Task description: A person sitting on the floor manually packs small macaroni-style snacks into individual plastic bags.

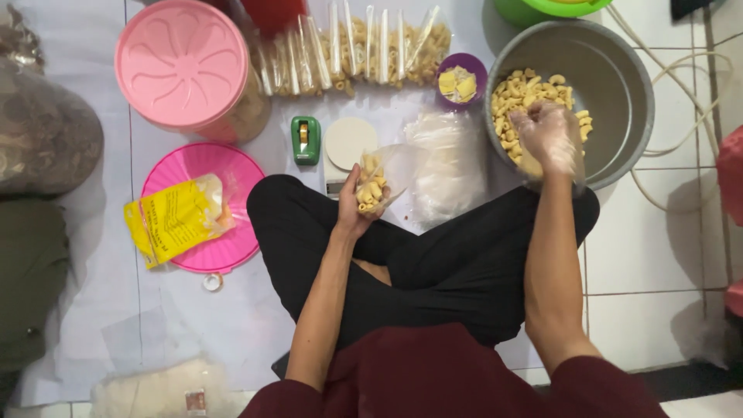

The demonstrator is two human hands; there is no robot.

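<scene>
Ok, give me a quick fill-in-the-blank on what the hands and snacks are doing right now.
1. The left hand holds a small clear ____ partly filled with macaroni snacks.
2. The right hand, in a clear plastic glove, reaches into the metal ____.
3. The green tape dispenser sits beside a ____ round lid.

Missing words: bag; bowl; white

A floor of pale square tiles (658, 255) with dark grout lines shows at the right under even, soft light, while a white sheet (116, 310) covers the rest of it, and a pale cord (681, 85) loops across the tiles.
</scene>
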